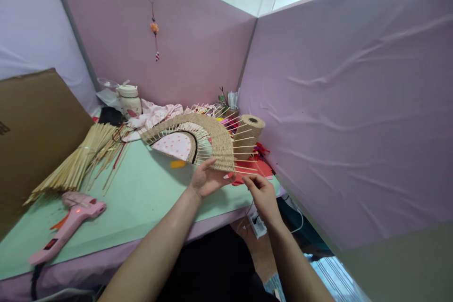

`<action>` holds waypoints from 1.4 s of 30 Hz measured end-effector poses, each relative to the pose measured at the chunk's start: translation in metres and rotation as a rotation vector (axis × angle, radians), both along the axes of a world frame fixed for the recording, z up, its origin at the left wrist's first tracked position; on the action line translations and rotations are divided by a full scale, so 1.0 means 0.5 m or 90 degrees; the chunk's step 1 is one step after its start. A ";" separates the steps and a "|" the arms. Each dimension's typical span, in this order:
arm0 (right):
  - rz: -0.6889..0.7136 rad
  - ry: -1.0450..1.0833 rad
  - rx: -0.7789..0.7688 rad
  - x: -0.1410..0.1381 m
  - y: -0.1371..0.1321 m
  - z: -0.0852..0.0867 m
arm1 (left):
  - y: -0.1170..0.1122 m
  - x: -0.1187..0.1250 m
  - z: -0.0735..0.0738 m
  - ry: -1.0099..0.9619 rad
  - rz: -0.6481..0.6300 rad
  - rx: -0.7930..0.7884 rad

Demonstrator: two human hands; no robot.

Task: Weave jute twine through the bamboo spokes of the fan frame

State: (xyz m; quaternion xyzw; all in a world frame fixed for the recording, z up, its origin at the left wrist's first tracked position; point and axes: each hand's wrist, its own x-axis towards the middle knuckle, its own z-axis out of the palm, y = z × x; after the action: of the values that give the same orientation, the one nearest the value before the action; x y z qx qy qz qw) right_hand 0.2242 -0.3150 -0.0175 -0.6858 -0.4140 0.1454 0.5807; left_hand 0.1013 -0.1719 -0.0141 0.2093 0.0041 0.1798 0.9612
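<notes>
A half-round woven fan [222,139] is held up over the table, its natural-coloured cord worked through thin wooden sticks that poke out past the outer edge. Pink dotted fabric [175,145] with a black border fills its inner half-circle. My left hand [207,180] grips the fan's lower right end from beneath, thumb on top. Just right of that end, my right hand [262,191] has thumb and index finger pinched together beside the lowest stick tips; whatever is between them is too thin to make out.
A pink glue gun [76,222] with a lit light lies at left, below a bundle of sticks [78,155]. Behind the fan stand a cord roll [253,125] and a lidded jar [130,101]. A cardboard sheet [38,137] and purple partition [347,104] flank the green tabletop [141,203].
</notes>
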 end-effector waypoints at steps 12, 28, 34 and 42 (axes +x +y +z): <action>0.137 0.266 -0.097 -0.003 0.065 -0.028 | -0.023 0.011 -0.014 0.188 0.088 0.124; 0.023 0.198 -0.014 0.027 0.066 -0.016 | -0.014 0.002 -0.022 0.209 -0.031 0.073; 0.090 0.134 -0.072 0.010 0.040 -0.018 | 0.002 -0.028 -0.019 0.212 -0.004 0.092; 0.245 0.070 -0.115 0.024 0.000 -0.022 | -0.002 -0.027 -0.027 0.240 0.026 0.074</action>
State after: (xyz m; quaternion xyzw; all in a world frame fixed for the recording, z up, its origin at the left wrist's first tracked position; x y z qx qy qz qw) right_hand 0.2365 -0.3152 -0.0287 -0.6341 -0.4903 0.3274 0.5003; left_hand 0.0876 -0.1727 -0.0277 0.2943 0.1782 0.1565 0.9258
